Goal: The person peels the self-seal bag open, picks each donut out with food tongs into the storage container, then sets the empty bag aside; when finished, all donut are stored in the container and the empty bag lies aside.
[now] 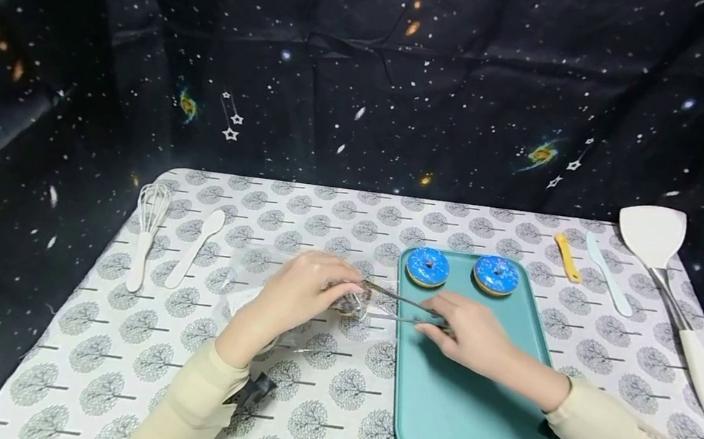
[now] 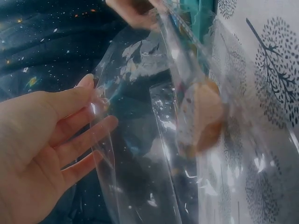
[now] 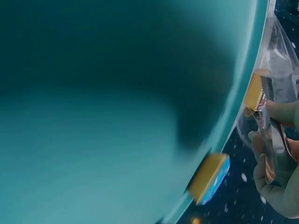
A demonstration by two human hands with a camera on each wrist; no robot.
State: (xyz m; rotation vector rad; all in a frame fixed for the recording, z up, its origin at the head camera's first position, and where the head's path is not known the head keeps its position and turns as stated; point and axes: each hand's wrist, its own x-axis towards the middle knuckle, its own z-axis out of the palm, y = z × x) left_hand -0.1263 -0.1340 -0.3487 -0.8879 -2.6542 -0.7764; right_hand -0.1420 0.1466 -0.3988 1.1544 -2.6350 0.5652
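My left hand [image 1: 296, 297] holds a clear plastic bag [image 1: 247, 265] by its open edge, just left of the teal tray [image 1: 467, 409]. In the left wrist view the thumb and fingers [image 2: 70, 116] pinch the bag's film [image 2: 140, 140], and a donut [image 2: 203, 116] sits inside it. My right hand [image 1: 470, 333] grips metal tongs [image 1: 398, 298] over the tray's left rim. Their tips reach into the bag at that donut [image 1: 351, 301]. Two blue-iced donuts [image 1: 428, 267] [image 1: 496, 274] lie at the tray's far end. The right wrist view shows the tongs [image 3: 273, 144], the tray [image 3: 117, 116] and one blue donut [image 3: 212, 179].
A white whisk [image 1: 146, 231] and a white spoon [image 1: 193, 248] lie at the far left of the tree-print tablecloth. To the right of the tray are a yellow tool [image 1: 567, 257], a white knife [image 1: 609, 273] and a large white spatula [image 1: 664, 258]. A dark starry cloth hangs behind.
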